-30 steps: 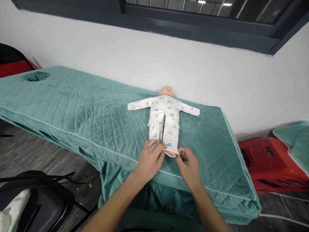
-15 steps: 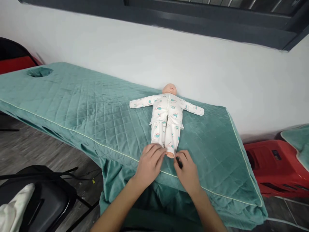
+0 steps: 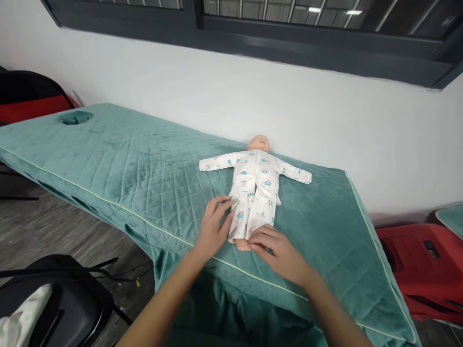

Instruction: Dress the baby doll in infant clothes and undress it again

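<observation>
A baby doll (image 3: 256, 190) in white printed pyjamas lies on its back on a teal quilted massage bed (image 3: 144, 168), head toward the wall, arms spread out. My left hand (image 3: 212, 226) rests beside the doll's leg on the left, fingers spread and touching the trouser leg. Over the other leg's lower end lies my right hand (image 3: 278, 250), fingers stretched flat, covering that foot. One bare foot (image 3: 242, 245) shows between my hands.
The bed stands along a white wall under a dark window frame. A face hole (image 3: 75, 117) is at the bed's far left end. A black chair (image 3: 54, 299) with a white cloth stands at lower left. A red plastic object (image 3: 423, 265) sits at right.
Both hands have loosened from the trouser cuffs. The left hand slid up along the leg on the left and spread; the right hand flattened over the other foot. The view shifted slightly.
</observation>
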### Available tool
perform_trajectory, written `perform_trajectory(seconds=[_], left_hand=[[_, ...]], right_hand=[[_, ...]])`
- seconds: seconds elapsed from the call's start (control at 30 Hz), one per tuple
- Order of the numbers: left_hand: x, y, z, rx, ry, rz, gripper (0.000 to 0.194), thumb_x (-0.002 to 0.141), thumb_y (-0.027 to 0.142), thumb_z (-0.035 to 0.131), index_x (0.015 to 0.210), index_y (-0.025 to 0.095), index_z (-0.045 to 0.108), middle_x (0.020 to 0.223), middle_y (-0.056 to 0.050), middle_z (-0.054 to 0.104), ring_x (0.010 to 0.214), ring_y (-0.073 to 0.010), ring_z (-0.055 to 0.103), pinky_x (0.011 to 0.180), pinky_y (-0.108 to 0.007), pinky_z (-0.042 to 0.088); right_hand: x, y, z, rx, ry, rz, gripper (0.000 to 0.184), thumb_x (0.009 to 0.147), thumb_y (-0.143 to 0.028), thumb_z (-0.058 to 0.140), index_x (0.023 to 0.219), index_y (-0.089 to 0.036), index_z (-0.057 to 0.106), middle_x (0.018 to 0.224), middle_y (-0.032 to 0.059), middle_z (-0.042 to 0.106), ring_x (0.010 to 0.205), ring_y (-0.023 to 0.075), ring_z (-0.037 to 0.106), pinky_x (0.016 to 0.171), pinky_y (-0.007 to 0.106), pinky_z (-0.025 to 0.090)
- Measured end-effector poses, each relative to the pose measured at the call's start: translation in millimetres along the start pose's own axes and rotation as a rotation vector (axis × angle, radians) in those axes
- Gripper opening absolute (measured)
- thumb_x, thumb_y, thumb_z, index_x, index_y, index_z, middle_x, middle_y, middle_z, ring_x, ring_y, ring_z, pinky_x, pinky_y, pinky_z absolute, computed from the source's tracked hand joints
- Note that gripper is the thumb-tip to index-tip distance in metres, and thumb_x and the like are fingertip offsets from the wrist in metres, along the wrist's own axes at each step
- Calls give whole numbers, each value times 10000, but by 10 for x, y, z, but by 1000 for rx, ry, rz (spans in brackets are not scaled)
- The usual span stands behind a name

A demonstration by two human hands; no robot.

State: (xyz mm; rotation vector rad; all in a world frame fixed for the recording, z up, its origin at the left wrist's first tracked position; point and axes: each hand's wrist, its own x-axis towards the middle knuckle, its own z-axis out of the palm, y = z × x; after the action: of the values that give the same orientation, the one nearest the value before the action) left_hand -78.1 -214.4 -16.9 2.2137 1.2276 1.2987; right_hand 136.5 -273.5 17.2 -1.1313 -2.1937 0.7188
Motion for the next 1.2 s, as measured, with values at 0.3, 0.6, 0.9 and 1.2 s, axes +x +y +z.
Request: perform_trajectory(seconds=[0.3, 0.6, 0.9, 1.2], left_hand=[[800, -70, 479, 306, -182, 152, 161, 930, 151, 512, 1010, 166, 651, 960, -79, 616, 932, -228, 544, 839, -397, 501], [783, -256, 432, -167, -244, 130, 187, 960, 205, 516, 967, 219, 702, 979, -51, 645, 963, -178, 591, 877, -349, 480], [1308, -816, 611, -1309, -33, -911, 291, 870, 389, 658, 985, 124, 696, 1088, -120, 725, 1048, -243, 669, 976, -361, 522], [1818, -966, 961, -1487, -163, -982, 442, 828, 370, 715, 1171, 99, 655, 1037, -138, 757, 944, -255, 735, 934, -387, 580]], right_hand=[[627, 754, -262, -419, 385, 33, 274, 929, -238, 538, 1181, -224, 644, 1065, 105, 631, 1026, 268, 575, 922, 466, 491], [606, 771, -341, -252, 246, -9, 191, 949, -206, 520, 991, -236, 704, 912, 59, 663, 878, 205, 618, 810, 376, 511], [833, 1499, -571, 964, 772, 670, 160, 915, -343, 582, 930, -253, 715, 1125, 52, 730, 1108, 190, 658, 1002, 322, 531], [1490, 1683, -484, 1387, 644, 590, 334, 931, -371, 556, 1161, -158, 671, 1111, 82, 753, 1110, 239, 687, 989, 397, 562]])
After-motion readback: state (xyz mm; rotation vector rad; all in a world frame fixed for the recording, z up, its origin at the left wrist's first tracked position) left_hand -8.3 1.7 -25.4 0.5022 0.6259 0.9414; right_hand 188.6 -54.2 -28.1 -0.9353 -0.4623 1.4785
